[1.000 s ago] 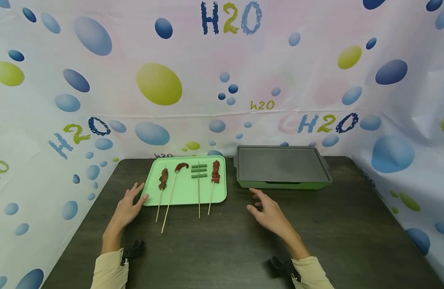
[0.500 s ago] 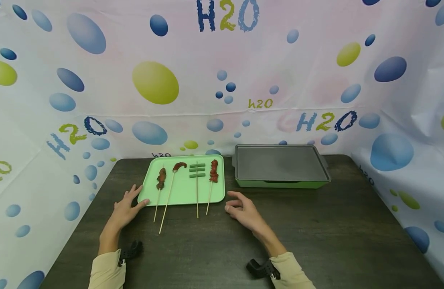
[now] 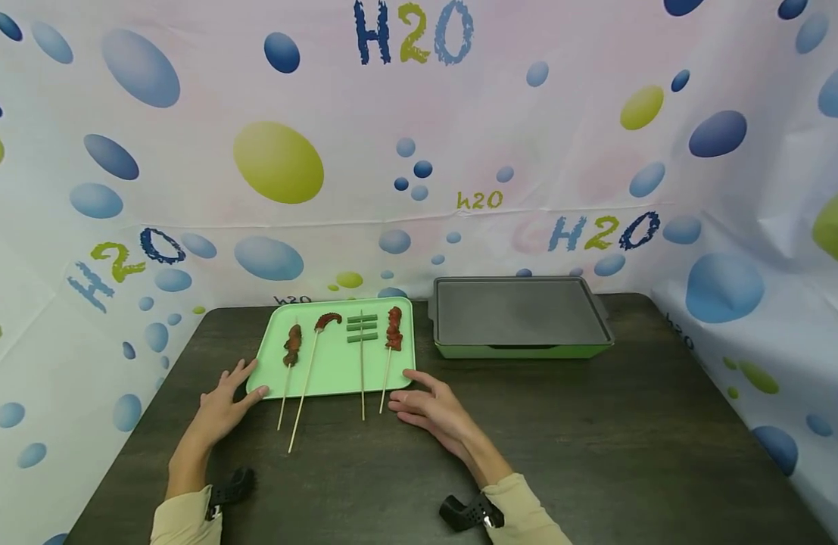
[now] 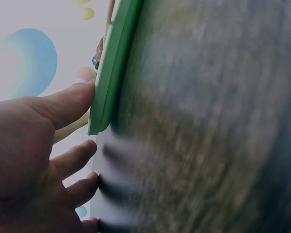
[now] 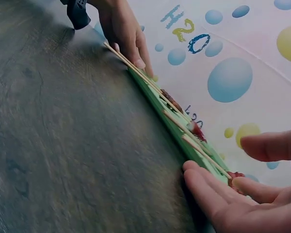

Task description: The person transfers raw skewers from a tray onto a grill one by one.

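A light green tray (image 3: 337, 378) carries skewers laid side by side, their bare sticks jutting over its front edge. From left to right lie a brown meat skewer (image 3: 293, 345), a dark red curled tentacle skewer (image 3: 328, 321), a skewer of green bean-like pieces (image 3: 362, 328) and a red meat skewer (image 3: 394, 330). My left hand (image 3: 217, 409) rests at the tray's front left corner, its thumb (image 4: 75, 102) on the rim and the other fingers spread beside it. With fingers apart, my right hand (image 3: 442, 416) is at the front right corner, close to the red meat skewer's stick.
Right of the tray stands a green-sided grill box with a flat dark grey top (image 3: 521, 310). Both sit on a dark wooden table (image 3: 596, 439). A white curtain (image 3: 364, 98) with coloured dots hangs behind and along the sides.
My right hand has moved left from in front of the grill box to the tray's right corner, fingers now over its edge. My left hand stays at the left corner. The head view has shifted slightly.
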The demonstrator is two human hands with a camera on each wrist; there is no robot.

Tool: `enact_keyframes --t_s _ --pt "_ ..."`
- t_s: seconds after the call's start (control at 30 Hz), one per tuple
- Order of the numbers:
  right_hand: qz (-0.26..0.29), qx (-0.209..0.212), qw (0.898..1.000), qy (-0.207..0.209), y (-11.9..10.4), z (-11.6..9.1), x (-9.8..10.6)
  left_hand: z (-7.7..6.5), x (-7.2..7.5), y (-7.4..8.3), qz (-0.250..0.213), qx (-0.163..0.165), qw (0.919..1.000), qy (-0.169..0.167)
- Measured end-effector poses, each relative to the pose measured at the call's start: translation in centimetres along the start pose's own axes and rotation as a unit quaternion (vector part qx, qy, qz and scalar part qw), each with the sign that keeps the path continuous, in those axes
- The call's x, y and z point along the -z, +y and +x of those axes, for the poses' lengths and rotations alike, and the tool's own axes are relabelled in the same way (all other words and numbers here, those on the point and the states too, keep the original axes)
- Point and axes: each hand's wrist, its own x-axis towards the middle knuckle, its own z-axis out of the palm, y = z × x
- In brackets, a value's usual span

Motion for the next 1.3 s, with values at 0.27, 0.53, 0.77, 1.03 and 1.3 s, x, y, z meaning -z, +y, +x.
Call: enact_keyframes --t_s 0.27,0.53,0.77,1.03,1.3 --pt "0.092 -0.026 0.995 -0.012 0.5 1.0 -0.5 0.1 -0.1 0.0 -0.001 0.002 1.0 -0.005" --pt "0.102 -0.028 0.994 0.002 1.2 2.1 -1.2 -0.1 -0.1 -0.1 -0.001 0.005 1.0 -0.003" --pt "0.081 -0.001 0.996 0.031 1.5 2.3 -1.4 0.0 -0.1 -0.1 0.006 0.009 0.9999 -0.004" --pt "0.072 0.011 0.995 0.064 1.5 2.5 -1.0 0.2 0.0 0.3 0.013 0.01 0.9999 -0.003" --pt "0.062 0.018 0.995 0.073 1.6 2.3 -1.1 0.1 0.0 0.1 0.012 0.009 0.9999 0.0"
